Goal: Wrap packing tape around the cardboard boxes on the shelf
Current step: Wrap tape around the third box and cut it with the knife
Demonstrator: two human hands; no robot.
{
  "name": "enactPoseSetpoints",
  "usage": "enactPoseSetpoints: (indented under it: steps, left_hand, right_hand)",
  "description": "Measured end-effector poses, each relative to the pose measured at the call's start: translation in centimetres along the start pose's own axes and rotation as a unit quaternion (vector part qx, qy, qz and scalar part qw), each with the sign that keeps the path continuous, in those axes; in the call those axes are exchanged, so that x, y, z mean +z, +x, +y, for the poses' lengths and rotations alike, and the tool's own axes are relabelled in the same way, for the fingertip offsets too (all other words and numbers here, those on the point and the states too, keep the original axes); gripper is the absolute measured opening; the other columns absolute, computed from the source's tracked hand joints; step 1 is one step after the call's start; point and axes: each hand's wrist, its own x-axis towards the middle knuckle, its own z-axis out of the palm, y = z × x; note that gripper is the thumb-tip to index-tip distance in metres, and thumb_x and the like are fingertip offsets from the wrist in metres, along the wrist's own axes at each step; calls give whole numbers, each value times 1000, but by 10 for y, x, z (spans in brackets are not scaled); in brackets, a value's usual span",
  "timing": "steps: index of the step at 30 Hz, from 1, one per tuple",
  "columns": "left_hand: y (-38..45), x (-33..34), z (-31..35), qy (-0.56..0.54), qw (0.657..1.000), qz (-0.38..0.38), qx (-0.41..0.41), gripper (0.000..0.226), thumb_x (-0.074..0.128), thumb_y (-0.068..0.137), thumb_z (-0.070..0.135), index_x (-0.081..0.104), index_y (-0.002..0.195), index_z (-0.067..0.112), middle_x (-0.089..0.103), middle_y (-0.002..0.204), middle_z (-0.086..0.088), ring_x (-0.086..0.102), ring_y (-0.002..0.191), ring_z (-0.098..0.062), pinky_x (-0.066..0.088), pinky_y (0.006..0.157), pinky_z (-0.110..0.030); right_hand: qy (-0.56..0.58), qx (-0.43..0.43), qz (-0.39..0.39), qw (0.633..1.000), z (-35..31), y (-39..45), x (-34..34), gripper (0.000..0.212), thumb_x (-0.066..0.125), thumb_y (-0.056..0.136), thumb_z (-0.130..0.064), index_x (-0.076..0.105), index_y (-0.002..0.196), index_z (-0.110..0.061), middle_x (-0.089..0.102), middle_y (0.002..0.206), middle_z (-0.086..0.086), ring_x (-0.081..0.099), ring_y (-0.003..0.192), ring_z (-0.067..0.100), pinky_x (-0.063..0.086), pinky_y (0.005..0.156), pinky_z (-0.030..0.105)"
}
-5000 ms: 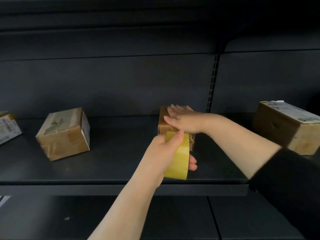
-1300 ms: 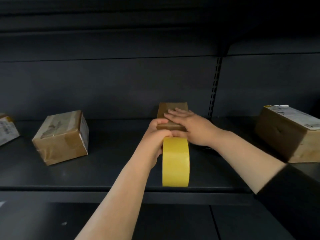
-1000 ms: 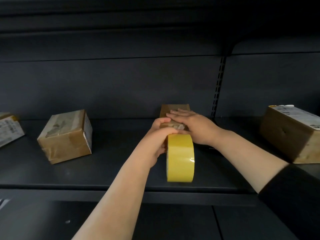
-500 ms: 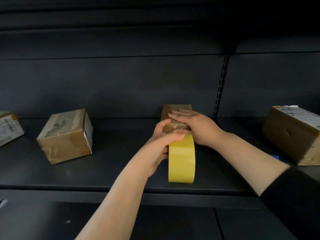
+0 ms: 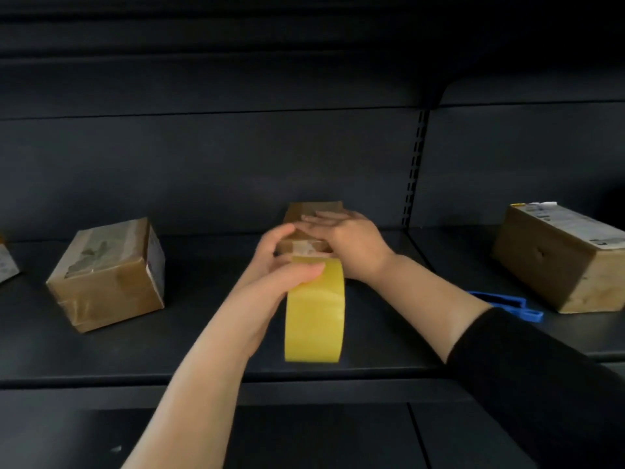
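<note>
A small brown cardboard box (image 5: 314, 209) lies on the dark shelf (image 5: 203, 340) at the centre. My right hand (image 5: 348, 243) rests flat on top of it, pressing it down. In front of the box stands a wide yellow tape roll (image 5: 314, 319) on its edge. My left hand (image 5: 274, 269) grips the roll at its top, thumb over the rim, close against the box's near end. A short strip of tape shows on the box's near edge between my hands.
A taped cardboard box (image 5: 108, 275) sits at the left of the shelf. A longer labelled box (image 5: 561, 258) sits at the right, with a blue tool (image 5: 507, 304) lying in front of it. Part of another box (image 5: 6, 265) shows at the far left edge.
The tape roll has stayed in front of the box with both hands holding as before. My view has shifted slightly, and the blue tool has come into sight beside my right forearm.
</note>
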Motion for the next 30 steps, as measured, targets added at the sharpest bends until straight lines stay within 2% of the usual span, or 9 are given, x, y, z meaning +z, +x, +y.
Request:
enactPoseSetpoints:
  steps: [6, 10, 13, 17, 19, 22, 25, 28, 30]
  left_hand:
    - [8, -9, 6, -10, 998, 0, 69, 63, 66, 60, 19, 49, 115, 43, 70, 97, 9, 69, 85, -4, 52, 60, -14]
    - [10, -8, 9, -22, 997, -38, 68, 78, 69, 48, 31, 50, 124, 36, 64, 111, -1, 69, 91, -13, 55, 62, -21]
    - [14, -5, 9, -18, 995, -59, 77, 73, 66, 48, 36, 55, 120, 31, 72, 103, 2, 69, 90, -15, 55, 64, -25]
    - [23, 15, 9, 50, 993, -53, 92, 66, 67, 46, 37, 55, 109, 27, 73, 91, 14, 68, 80, -3, 53, 59, -18]
    - [27, 29, 9, 96, 990, -51, 88, 63, 69, 45, 38, 54, 106, 28, 72, 95, 12, 66, 82, -4, 49, 64, -22]
    - [32, 52, 7, 167, 981, -37, 91, 56, 73, 44, 35, 53, 95, 28, 70, 98, 9, 63, 86, -6, 47, 65, -24]
    - [36, 76, 5, 233, 968, 2, 95, 48, 70, 43, 47, 53, 86, 32, 68, 97, 16, 61, 85, 1, 46, 69, -30]
    - [39, 108, 3, 271, 957, 32, 93, 46, 67, 44, 51, 53, 83, 33, 66, 95, 21, 60, 80, 6, 42, 66, -30]
    - [42, 134, 0, 306, 946, 49, 97, 43, 66, 45, 52, 52, 80, 31, 66, 93, 14, 60, 84, -1, 44, 67, -33]
  right_hand:
    - [-29, -4, -54, 998, -26, 25, 6, 47, 37, 98, -37, 33, 142, -23, 35, 149, 1, 30, 137, 15, 23, 106, 24]
    - [48, 17, -46, 998, -24, 5, -16, 75, 47, 92, -47, 6, 149, -23, 4, 158, 3, 4, 144, 23, 9, 116, 36]
    - [67, 136, 38, 988, 7, -45, -40, 66, 45, 93, -45, 18, 148, -21, 23, 155, 5, 28, 139, 24, 29, 110, 34]
    - [-74, 243, -229, 940, 53, -129, -57, 55, 45, 92, -47, 35, 140, -23, 49, 137, 5, 50, 120, 26, 45, 91, 35]
    - [-101, 225, -268, 931, 59, -148, -57, 47, 46, 93, -43, 44, 134, -21, 55, 129, 5, 54, 114, 26, 47, 87, 36]
    - [-58, 173, -186, 965, 67, -161, -56, 45, 53, 89, -39, 49, 130, -21, 57, 122, 5, 56, 109, 26, 48, 85, 35]
    - [82, 162, -74, 981, 83, -181, -66, 47, 58, 87, -35, 49, 132, -22, 60, 116, 1, 59, 100, 18, 47, 84, 29]
    - [285, 184, 140, 930, 107, -213, -104, 32, 64, 81, -33, 63, 113, -36, 69, 74, -17, 60, 61, -3, 43, 58, 9]
    - [357, 206, 267, 871, 134, -239, -133, 23, 61, 73, -47, 63, 94, -53, 68, 67, -20, 61, 52, -2, 46, 51, 10]
